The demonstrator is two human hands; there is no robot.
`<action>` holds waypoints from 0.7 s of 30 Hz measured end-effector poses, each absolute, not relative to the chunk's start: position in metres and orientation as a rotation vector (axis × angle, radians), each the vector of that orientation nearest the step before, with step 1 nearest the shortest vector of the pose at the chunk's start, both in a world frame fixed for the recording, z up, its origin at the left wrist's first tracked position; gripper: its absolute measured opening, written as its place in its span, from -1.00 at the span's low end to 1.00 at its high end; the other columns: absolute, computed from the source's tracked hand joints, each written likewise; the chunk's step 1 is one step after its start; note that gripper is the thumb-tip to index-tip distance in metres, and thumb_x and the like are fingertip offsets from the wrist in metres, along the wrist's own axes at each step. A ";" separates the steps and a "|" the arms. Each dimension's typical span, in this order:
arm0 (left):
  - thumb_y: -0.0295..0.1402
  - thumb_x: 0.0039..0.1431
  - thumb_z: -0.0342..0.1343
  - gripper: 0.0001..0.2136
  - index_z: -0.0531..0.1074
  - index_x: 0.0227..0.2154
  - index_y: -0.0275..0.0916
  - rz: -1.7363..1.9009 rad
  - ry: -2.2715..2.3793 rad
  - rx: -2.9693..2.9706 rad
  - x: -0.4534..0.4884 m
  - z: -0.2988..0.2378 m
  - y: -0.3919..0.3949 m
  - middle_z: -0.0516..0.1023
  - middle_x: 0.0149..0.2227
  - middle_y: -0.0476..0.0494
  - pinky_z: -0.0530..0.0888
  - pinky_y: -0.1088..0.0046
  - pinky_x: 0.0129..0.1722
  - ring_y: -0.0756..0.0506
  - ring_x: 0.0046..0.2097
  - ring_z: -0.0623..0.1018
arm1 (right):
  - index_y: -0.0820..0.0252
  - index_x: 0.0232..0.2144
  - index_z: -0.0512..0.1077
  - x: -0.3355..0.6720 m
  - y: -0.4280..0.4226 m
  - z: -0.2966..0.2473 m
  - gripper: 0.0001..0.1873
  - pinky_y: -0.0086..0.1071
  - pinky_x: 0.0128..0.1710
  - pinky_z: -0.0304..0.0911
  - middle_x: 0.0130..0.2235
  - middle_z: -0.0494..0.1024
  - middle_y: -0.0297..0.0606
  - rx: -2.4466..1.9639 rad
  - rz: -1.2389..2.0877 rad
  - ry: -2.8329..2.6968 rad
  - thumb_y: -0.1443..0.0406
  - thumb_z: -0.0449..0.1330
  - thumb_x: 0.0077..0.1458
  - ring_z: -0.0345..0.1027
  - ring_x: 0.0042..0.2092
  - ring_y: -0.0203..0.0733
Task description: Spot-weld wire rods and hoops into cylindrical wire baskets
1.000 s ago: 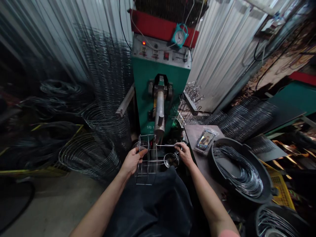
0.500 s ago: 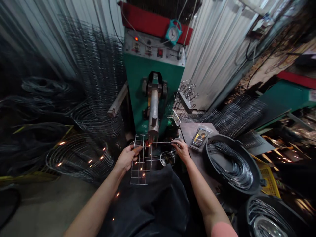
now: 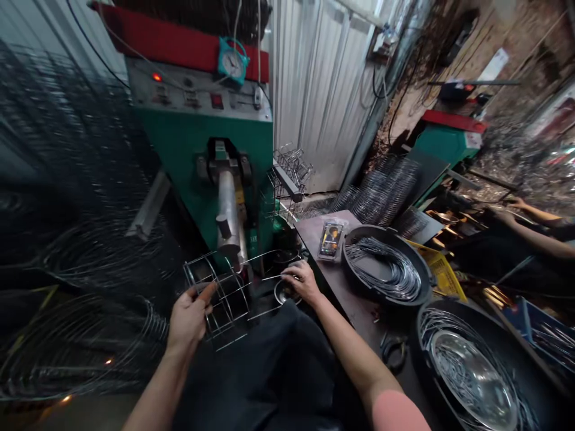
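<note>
My left hand [image 3: 187,320] is closed on the left side of a wire rack [image 3: 227,299], thumb on top of its thin crossed wires. The rack sits tilted below the cylindrical electrode arm [image 3: 228,209] of a green machine [image 3: 179,143], and its upper part meets the electrode tip. A small reddish glow shows at that contact. My right hand [image 3: 303,282] is closed, its fingertips at the end of a straight metal wire [image 3: 271,278] pointing toward the rack. Just under these fingers is a small round metal bowl [image 3: 282,293], partly hidden by the hand.
A side table [image 3: 309,230] at right bears a phone [image 3: 331,239] and a black pan [image 3: 429,269] of wires. Nearer is another black pan [image 3: 424,341] holding a steel bowl [image 3: 498,383]. Stacked wire rings [image 3: 90,251] fill the left. A co-worker's arm [image 3: 525,230] shows far right.
The view has swung right, so the machine appears further left. The rack has tilted and turned. My right hand has come down over the small bowl. Flying sparks are fewer.
</note>
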State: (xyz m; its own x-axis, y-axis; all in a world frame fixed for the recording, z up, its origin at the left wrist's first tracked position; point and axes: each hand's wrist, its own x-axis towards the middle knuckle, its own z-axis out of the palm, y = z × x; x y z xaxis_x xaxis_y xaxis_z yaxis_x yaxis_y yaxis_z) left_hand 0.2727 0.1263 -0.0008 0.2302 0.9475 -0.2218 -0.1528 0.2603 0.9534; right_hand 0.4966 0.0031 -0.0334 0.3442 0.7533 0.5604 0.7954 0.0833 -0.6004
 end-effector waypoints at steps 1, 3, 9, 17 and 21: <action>-0.23 -0.39 0.31 -0.65 0.41 -0.49 -0.30 0.956 1.026 0.993 0.273 -0.001 0.126 0.29 -0.58 0.06 0.10 0.63 -0.69 0.11 -0.57 0.19 | 0.05 -0.38 0.53 0.493 0.010 -0.030 -0.86 -0.31 -0.16 0.17 -0.33 0.48 -0.27 -1.639 -0.082 -1.422 0.18 0.20 0.03 0.28 -0.22 -0.22; -0.24 -0.38 0.31 -0.66 0.40 -0.49 -0.30 0.947 1.013 0.985 0.273 -0.001 0.126 0.30 -0.57 0.05 0.10 0.63 -0.68 0.10 -0.55 0.21 | 0.03 -0.36 0.53 0.486 0.022 -0.026 -0.86 -0.30 -0.12 0.15 -0.26 0.47 -0.27 -1.602 -0.111 -1.454 0.19 0.19 0.04 0.25 -0.16 -0.21; -0.23 -0.43 0.34 -0.63 0.41 -0.51 -0.31 0.924 0.980 0.947 0.276 -0.003 0.125 0.31 -0.54 0.02 0.08 0.64 -0.68 0.11 -0.54 0.19 | 0.02 -0.39 0.53 0.474 0.043 -0.018 -0.90 -0.23 -0.01 0.09 -0.08 0.42 -0.28 -1.629 -0.070 -1.563 0.22 0.22 0.00 0.13 -0.03 -0.15; -0.23 -0.43 0.35 -0.64 0.42 -0.52 -0.31 0.917 0.945 0.920 0.275 0.000 0.127 0.28 -0.57 0.05 0.07 0.64 -0.68 0.11 -0.55 0.17 | 0.04 -0.41 0.54 0.474 0.051 -0.016 -0.91 -0.19 0.01 0.10 -0.02 0.41 -0.28 -1.611 -0.013 -1.610 0.23 0.22 0.00 0.10 -0.02 -0.10; -0.23 -0.44 0.34 -0.65 0.43 -0.53 -0.30 0.919 0.940 0.930 0.275 -0.001 0.128 0.29 -0.57 0.04 0.08 0.64 -0.68 0.11 -0.55 0.18 | 0.03 -0.42 0.53 0.476 0.051 -0.016 -0.92 -0.19 0.01 0.09 -0.03 0.43 -0.32 -1.630 -0.010 -1.616 0.23 0.22 0.00 0.11 -0.02 -0.10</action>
State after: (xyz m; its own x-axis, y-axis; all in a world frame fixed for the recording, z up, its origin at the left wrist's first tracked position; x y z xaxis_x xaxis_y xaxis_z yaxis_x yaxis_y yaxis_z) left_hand 0.2749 0.1283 -0.0015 0.3067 0.9208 -0.2409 -0.2200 0.3148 0.9233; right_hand 0.4756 0.0511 -0.0161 0.1759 0.8281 0.5322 0.8346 0.1613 -0.5268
